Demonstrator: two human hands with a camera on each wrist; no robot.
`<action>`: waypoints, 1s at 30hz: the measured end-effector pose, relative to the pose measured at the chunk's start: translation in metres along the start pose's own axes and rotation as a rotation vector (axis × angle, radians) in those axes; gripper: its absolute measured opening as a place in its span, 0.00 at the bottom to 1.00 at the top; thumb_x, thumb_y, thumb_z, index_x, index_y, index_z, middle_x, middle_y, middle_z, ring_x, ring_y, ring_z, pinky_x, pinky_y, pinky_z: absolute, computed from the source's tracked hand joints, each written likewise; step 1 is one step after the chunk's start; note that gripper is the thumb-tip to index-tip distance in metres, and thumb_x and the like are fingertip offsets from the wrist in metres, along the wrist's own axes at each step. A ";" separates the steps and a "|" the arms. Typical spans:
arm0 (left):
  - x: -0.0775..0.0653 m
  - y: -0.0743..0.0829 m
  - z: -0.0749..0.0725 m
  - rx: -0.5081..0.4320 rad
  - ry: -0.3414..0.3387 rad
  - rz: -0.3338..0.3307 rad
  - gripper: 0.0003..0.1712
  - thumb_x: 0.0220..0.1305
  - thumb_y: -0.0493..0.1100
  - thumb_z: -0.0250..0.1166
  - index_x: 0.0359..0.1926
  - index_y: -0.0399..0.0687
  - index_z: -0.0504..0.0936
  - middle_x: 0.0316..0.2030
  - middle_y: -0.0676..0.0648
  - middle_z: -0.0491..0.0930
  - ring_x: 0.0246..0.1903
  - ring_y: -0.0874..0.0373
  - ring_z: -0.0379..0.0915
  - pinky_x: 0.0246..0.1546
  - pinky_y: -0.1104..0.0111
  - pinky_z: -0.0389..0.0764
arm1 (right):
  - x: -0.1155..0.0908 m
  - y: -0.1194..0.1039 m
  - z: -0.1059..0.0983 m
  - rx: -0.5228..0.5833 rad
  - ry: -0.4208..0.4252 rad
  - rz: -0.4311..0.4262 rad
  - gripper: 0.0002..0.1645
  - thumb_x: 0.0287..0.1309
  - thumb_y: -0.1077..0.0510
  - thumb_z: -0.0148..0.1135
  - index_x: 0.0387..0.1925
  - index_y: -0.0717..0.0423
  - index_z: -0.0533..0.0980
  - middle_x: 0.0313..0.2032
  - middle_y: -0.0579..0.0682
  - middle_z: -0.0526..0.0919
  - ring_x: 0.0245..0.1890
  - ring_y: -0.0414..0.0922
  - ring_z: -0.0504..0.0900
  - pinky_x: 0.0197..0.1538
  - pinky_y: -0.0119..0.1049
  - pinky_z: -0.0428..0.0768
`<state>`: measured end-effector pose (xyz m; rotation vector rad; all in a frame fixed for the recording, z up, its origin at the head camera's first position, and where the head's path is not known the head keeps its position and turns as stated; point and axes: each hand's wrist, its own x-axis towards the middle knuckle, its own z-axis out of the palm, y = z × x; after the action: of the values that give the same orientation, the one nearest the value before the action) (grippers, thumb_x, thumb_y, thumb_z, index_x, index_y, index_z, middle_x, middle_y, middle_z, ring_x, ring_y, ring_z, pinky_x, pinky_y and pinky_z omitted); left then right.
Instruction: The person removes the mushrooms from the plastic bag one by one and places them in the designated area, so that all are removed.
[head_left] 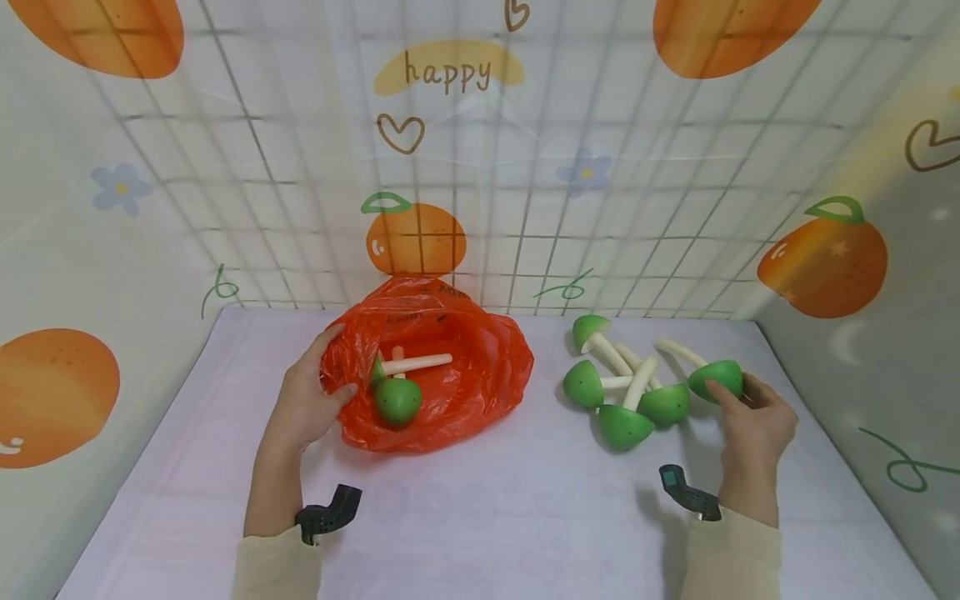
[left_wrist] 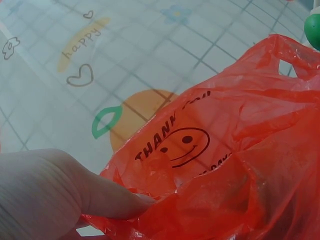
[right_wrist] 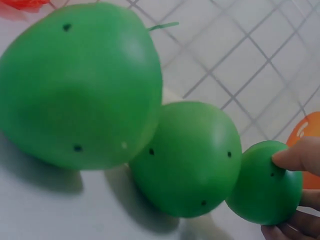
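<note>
A red plastic bag (head_left: 465, 417) lies with its mouth facing me, and my left hand (head_left: 307, 404) grips its left rim between thumb and fingers. "THANK YOU" and a smiling face are printed on the bag (left_wrist: 240, 190) in the left wrist view. Inside sit toy mushrooms, one showing a round green cap (head_left: 398, 402), another a pale stem (head_left: 420, 362). At the right, my right hand (head_left: 759, 425) pinches the green cap of a toy mushroom (head_left: 712, 379), its white stem pointing back and left. Thumb and fingers straddle that cap (right_wrist: 265, 185) in the right wrist view.
Several more green-capped mushrooms (head_left: 626, 427) lie in a heap just left of my right hand, stems crossing. Behind the white table (head_left: 480, 525) stands a grid wall (head_left: 480, 175) under a printed sheet; side walls flank it.
</note>
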<state>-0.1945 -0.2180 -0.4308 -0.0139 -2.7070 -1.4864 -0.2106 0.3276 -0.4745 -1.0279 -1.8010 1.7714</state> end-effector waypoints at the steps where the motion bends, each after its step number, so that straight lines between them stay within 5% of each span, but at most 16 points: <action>1: 0.000 0.000 0.000 0.001 0.000 0.002 0.51 0.65 0.27 0.68 0.83 0.54 0.57 0.78 0.40 0.63 0.75 0.38 0.59 0.64 0.42 0.76 | 0.002 0.002 -0.001 -0.006 0.005 -0.001 0.42 0.58 0.60 0.78 0.73 0.52 0.73 0.59 0.41 0.78 0.57 0.36 0.73 0.71 0.31 0.71; 13: 0.000 0.000 -0.001 -0.002 -0.003 0.001 0.51 0.65 0.27 0.68 0.83 0.55 0.56 0.78 0.40 0.62 0.75 0.37 0.59 0.64 0.42 0.75 | 0.017 0.018 -0.007 -0.253 -0.067 -0.055 0.41 0.66 0.59 0.69 0.78 0.54 0.67 0.74 0.53 0.71 0.70 0.46 0.68 0.74 0.37 0.67; 30: -0.001 0.001 -0.001 -0.010 0.004 0.009 0.50 0.65 0.27 0.67 0.83 0.54 0.57 0.78 0.40 0.62 0.75 0.37 0.59 0.65 0.42 0.75 | 0.011 0.015 -0.005 -0.280 -0.109 -0.052 0.44 0.66 0.58 0.69 0.80 0.51 0.63 0.78 0.56 0.64 0.74 0.50 0.64 0.76 0.41 0.66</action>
<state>-0.1935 -0.2188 -0.4293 -0.0232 -2.6931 -1.4963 -0.2108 0.3382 -0.4906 -0.9917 -2.1700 1.6028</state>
